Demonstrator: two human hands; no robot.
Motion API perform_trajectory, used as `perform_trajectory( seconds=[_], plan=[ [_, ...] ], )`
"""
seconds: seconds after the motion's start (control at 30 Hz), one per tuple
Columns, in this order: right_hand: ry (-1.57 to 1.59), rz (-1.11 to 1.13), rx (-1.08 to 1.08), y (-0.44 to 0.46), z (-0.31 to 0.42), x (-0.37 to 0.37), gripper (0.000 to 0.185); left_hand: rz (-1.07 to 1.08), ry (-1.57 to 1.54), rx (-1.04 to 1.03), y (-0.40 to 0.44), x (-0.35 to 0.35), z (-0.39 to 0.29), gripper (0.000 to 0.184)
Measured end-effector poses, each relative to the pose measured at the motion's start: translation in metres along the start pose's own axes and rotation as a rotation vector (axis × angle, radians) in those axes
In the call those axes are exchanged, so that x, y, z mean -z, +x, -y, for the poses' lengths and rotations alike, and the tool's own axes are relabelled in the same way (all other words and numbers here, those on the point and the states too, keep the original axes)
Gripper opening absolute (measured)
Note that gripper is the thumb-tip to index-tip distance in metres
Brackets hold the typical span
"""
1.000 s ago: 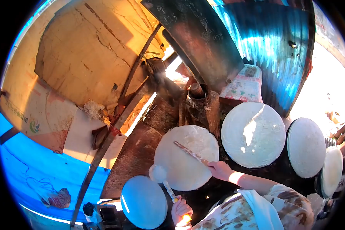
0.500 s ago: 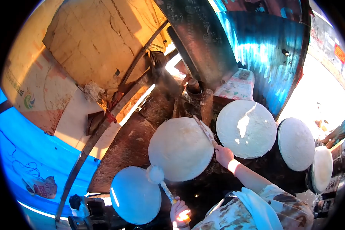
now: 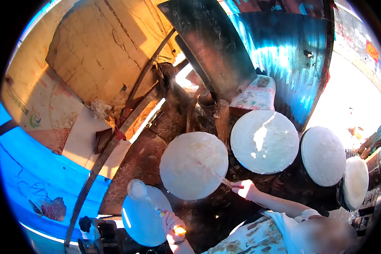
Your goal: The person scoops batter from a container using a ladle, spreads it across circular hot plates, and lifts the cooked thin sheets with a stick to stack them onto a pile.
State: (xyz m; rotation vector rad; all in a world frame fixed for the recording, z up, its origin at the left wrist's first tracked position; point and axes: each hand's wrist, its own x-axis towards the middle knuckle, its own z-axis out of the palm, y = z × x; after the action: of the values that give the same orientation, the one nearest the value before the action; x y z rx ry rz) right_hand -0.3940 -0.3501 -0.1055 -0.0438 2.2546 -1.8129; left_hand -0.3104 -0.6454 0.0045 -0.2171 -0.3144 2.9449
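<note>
My left hand [image 3: 172, 222] is closed around the handle of a ladle [image 3: 136, 189], whose round bowl is coated white. The bowl hangs over the upper edge of a smooth round griddle [image 3: 139, 224] in bluish shade. Closed on one end of a thin flat stick, perhaps a spatula [image 3: 221, 178], my right hand [image 3: 246, 189] is beside the middle round griddle [image 3: 186, 152], which has a pale, batter-like coating. The stick's far end reaches over that surface and is smeared by motion. Something bright yellow shows at my left wrist; its kind is unclear.
Three more white-topped rounds, a large one [image 3: 264, 148], another [image 3: 324, 156] and a narrow-looking one [image 3: 356, 183], line the right. Behind stand a dark board with chalk writing [image 3: 211, 46], a printed sack [image 3: 258, 93] and a slanted pole [image 3: 99, 161]. Blue sheeting [image 3: 21, 156] hangs left.
The ladle and my left hand have moved left and up, off the middle griddle's edge. My right hand has come down, swinging the stick from the griddle's right rim across its surface.
</note>
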Motion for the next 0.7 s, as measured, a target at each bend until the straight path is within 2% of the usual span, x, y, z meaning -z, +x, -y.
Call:
perform_trajectory(
  seconds=[0.03,0.07,0.13,0.17,0.2,0.23,0.33,0.4,0.47,0.5,0.53,0.6,0.63,0.7],
  plan=[
    [0.049,-0.094,-0.084,0.012,0.014,0.003,0.031,-0.019,0.096,-0.090,0.003,-0.007,0.008,0.029],
    [0.095,-0.185,-0.171,0.025,0.025,0.009,0.032,0.047,0.286,-0.178,0.003,-0.003,0.016,0.019],
    [-0.013,-0.217,-0.123,0.052,0.022,0.019,0.033,-0.025,0.371,-0.298,0.003,-0.004,0.041,0.018],
    [-0.026,-0.228,-0.105,0.059,0.022,0.018,0.032,0.028,0.242,-0.207,0.002,-0.002,0.052,0.016],
    [-0.020,-0.202,-0.107,0.060,0.022,0.015,0.032,0.058,0.218,-0.151,0.003,0.000,0.065,0.015],
    [-0.035,-0.073,-0.138,0.060,0.024,0.012,0.031,0.028,0.174,-0.131,0.001,0.001,0.080,0.014],
    [-0.065,0.245,-0.028,0.060,0.008,0.007,0.032,-0.042,-0.005,-0.037,0.001,0.012,0.118,0.025],
    [0.018,0.343,-0.256,0.063,0.031,0.020,0.033,-0.145,-0.058,-0.069,-0.004,0.028,0.133,0.033],
    [0.037,0.210,-0.273,0.071,0.048,0.032,0.032,-0.133,-0.089,-0.095,-0.016,0.044,0.142,0.027],
    [0.086,0.061,-0.038,0.092,0.002,0.014,0.035,-0.166,-0.090,-0.149,-0.021,0.046,0.148,0.019],
    [0.080,-0.026,0.037,0.106,-0.019,0.006,0.033,-0.199,-0.093,-0.201,-0.027,0.048,0.154,0.021],
    [0.016,0.123,0.064,0.105,-0.004,0.016,0.032,-0.188,-0.059,-0.238,-0.035,0.047,0.165,0.022],
    [-0.021,0.109,0.162,0.108,-0.014,0.012,0.030,-0.181,-0.035,-0.273,-0.040,0.046,0.171,0.023],
    [-0.071,0.138,0.164,0.099,-0.006,0.024,0.029,-0.155,-0.036,-0.272,-0.045,0.041,0.182,0.025]
  ],
)
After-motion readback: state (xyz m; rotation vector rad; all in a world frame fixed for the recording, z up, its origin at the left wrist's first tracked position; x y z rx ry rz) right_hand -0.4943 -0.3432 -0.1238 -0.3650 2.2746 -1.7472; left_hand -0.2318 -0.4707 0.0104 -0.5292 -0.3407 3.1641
